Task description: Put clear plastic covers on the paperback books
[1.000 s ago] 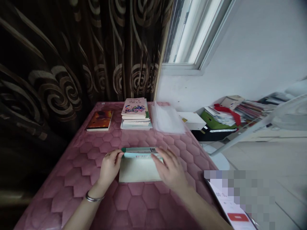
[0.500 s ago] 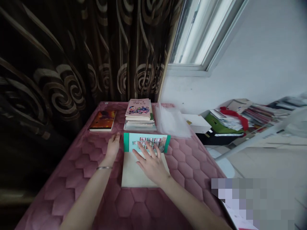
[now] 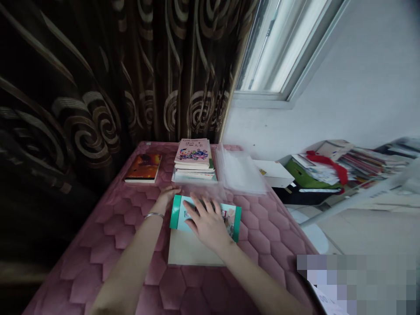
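Observation:
An open book lies on the pink quilted table (image 3: 124,249), with its green cover (image 3: 179,215) turned up over a cream page (image 3: 187,253). My right hand (image 3: 205,221) lies flat on the green cover, fingers spread. My left hand (image 3: 169,194), a bracelet on its wrist, curls its fingers round the cover's far left corner. A clear plastic sheet (image 3: 205,190) lies just beyond the cover.
Toward the back of the table stand a stack of books (image 3: 193,154), an orange book (image 3: 143,167) to its left and a pile of clear plastic sleeves (image 3: 243,173) to its right. A dark patterned curtain (image 3: 98,87) hangs behind. A white box (image 3: 274,173) and heaped books (image 3: 331,166) lie off the table's right edge.
The green cover has swung from nearly shut to lying folded back and tilted. My right hand moved onto it and presses it flat. My left hand shifted to the cover's far left corner.

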Available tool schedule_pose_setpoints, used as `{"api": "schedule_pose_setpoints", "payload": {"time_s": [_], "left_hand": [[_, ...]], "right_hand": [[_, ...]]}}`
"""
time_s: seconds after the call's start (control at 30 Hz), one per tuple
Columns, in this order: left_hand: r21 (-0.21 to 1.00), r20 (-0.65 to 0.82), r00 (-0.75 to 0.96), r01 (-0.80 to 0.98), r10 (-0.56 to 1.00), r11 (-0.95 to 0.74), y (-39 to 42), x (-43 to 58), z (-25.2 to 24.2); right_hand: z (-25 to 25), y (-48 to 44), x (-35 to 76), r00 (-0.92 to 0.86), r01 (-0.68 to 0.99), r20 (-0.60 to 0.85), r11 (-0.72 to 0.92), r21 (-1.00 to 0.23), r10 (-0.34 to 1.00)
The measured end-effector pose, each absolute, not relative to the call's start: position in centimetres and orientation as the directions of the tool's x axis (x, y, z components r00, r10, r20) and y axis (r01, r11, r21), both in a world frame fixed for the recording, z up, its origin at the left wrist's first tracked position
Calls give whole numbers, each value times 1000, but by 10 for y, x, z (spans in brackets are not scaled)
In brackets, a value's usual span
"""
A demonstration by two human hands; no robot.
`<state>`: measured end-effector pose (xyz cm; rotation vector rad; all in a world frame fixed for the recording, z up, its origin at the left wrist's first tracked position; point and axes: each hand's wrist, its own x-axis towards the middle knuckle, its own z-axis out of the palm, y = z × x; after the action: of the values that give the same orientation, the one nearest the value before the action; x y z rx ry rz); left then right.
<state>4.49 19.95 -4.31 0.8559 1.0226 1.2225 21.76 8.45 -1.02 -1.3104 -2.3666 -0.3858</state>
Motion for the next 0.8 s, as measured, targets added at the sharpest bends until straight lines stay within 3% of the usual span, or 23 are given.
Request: {"api": "schedule_pose_setpoints", "payload": {"time_s": [0.43, 0.8], "left_hand": [[914, -45, 94, -397, 995, 78, 156, 45, -41], [916, 67, 192, -401, 979, 16, 138, 42, -35]], "right_hand": [[-36, 60, 212, -486, 837, 352, 542, -76, 800], [-37, 63, 211, -507, 823, 370, 565, -59, 778]]}}
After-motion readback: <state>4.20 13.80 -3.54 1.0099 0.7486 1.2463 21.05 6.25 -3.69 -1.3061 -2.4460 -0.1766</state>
